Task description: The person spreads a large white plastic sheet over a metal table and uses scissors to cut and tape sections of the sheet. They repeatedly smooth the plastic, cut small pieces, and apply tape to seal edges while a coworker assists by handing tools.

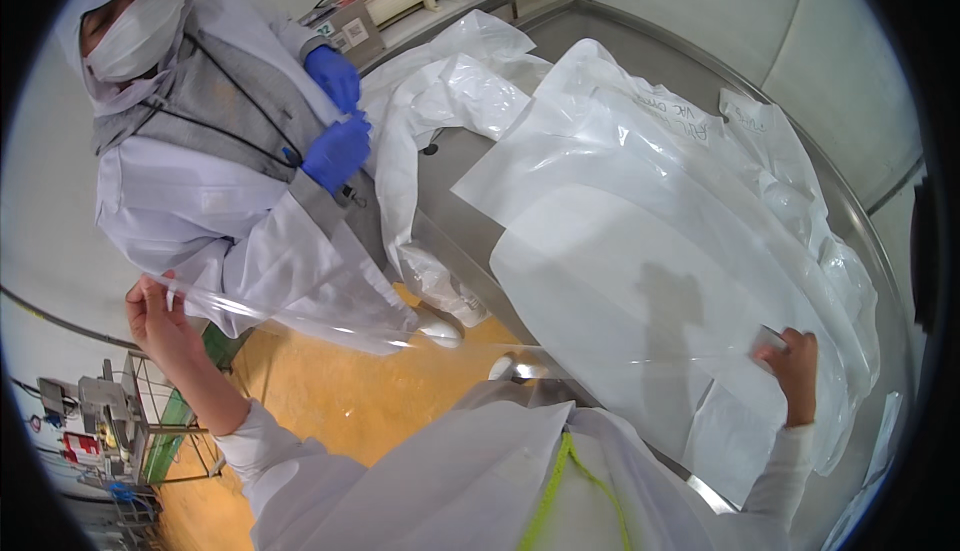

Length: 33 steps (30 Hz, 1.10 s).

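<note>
A long piece of clear plastic film [300, 320] stretches across in front of my body. Its left end is pinched in my left hand [168, 326], which is raised out over the floor. My right hand [792, 366] is closed on the other end, low over the right side of the steel table. Beneath the film lies a smooth white sheet-like piece [610, 281] with a rounded outline, my shadow falling across it. Large glossy white plastic bags [620, 131] lie crumpled behind it, some with handwriting.
A co-worker in a white coat [190, 201] and blue gloves [338, 153] stands at left, handling something small. The steel table [455, 176] has a raised rim. Behind it is a machine with a roller [405, 1]. A wheeled metal rack [150, 421] stands at lower left on the orange floor [310, 391].
</note>
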### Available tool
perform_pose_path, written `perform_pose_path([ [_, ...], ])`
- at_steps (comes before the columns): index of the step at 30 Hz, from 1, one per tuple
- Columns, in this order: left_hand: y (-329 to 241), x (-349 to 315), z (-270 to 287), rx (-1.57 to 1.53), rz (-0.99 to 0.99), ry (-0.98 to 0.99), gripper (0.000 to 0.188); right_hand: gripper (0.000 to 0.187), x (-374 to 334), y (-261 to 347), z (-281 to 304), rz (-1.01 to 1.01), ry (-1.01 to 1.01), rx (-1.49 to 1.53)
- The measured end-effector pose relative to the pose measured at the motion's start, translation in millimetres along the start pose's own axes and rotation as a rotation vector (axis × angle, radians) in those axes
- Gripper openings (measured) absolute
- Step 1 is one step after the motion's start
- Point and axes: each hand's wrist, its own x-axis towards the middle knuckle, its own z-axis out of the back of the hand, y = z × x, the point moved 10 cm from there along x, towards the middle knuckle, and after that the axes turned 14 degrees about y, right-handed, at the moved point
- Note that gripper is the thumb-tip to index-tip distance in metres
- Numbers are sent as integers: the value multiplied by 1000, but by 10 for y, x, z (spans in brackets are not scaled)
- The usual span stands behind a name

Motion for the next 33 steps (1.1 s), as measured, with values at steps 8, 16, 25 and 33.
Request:
perform_pose_path([
  [8,-765,783,2767,235,-95,-390,15,37,-334,2291,740,1121,620,347],
  [16,-1254,276,4111,367,-27,-542,19,24,771,3171,570,901,335,-145],
  [25,-2433,-873,5575,573,28,-914,30,27,162,4504,840,1657,328,135],
  [33,-3353,-1409,5925,1038,54,-822,43,22,738,5166,631,1354,391,278],
])
